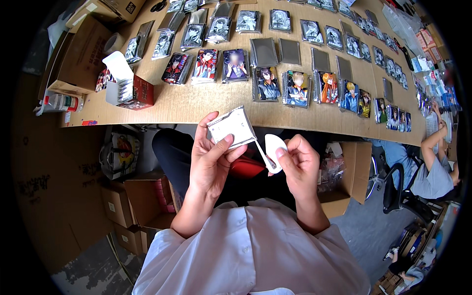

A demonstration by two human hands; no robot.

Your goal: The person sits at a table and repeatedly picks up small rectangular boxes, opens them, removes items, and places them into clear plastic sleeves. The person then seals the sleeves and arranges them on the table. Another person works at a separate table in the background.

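My left hand (210,157) holds a small silver foil packet (231,128) by its lower edge, thumb across its front. My right hand (297,160) pinches a white oval cutter tool (274,150) whose thin tip touches the packet's lower right corner. Both hands hover over my lap, just in front of the wooden table's edge (206,110).
Rows of stacked picture cards (268,83) in sleeves cover the table. An open red and white box (129,88) stands at its left. Cardboard boxes (73,59) sit left, and another open one (351,172) on the floor right. A seated person (432,167) is at the far right.
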